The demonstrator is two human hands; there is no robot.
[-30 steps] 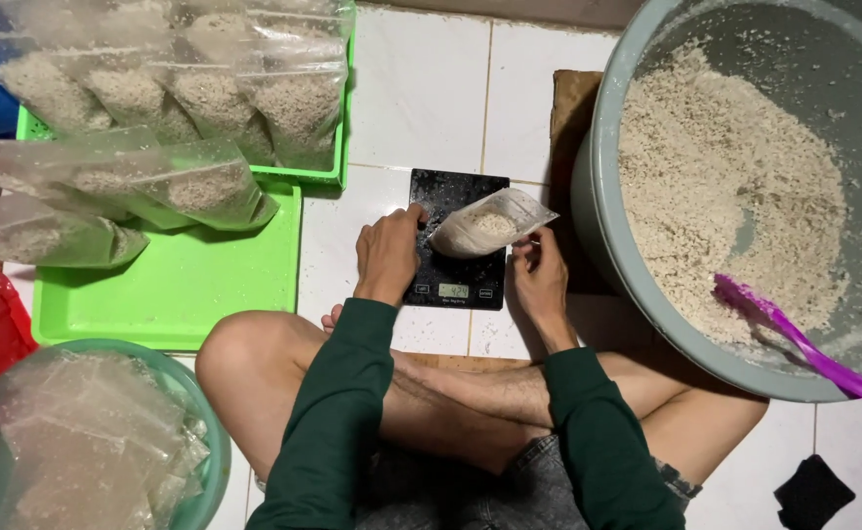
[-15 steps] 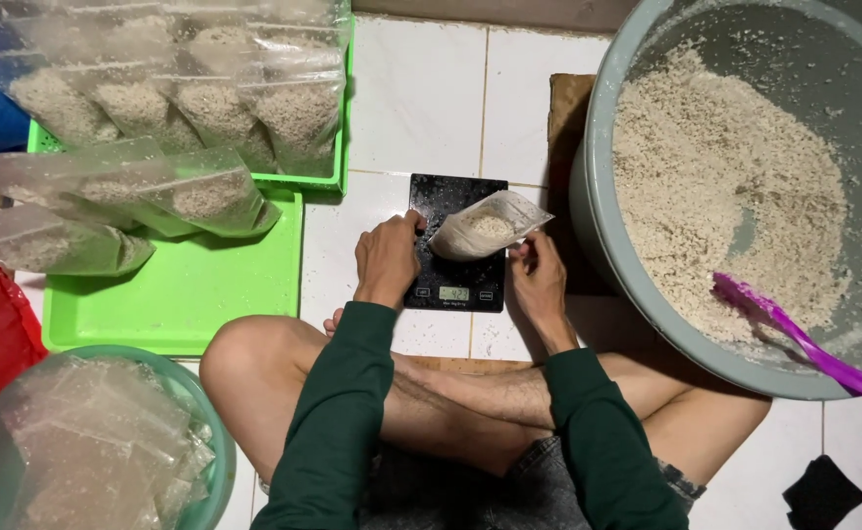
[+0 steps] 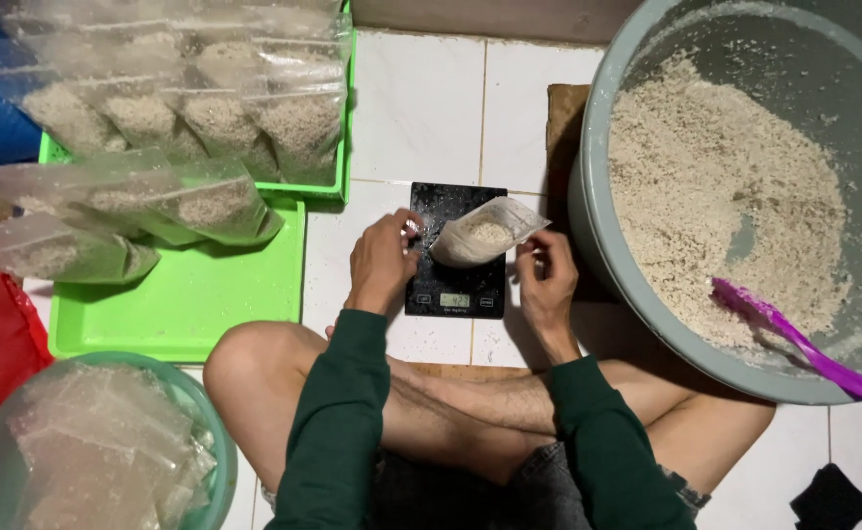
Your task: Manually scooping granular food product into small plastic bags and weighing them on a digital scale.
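Left hand (image 3: 384,263) pinches the near edge of a small bag (image 3: 482,234) of grain lying on the black scale (image 3: 453,285). Right hand (image 3: 547,280) rests just beside the bag, fingers curled; contact cannot be told. Grey tub (image 3: 598,245) of grain stands right; green tray (image 3: 185,294) with filled bags left.

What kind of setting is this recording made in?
Probably a home floor used for small-scale food packing: a person sits cross-legged on white floor tiles, with a black digital kitchen scale, a large grey plastic tub of pale grain and green plastic trays of filled clear bags.
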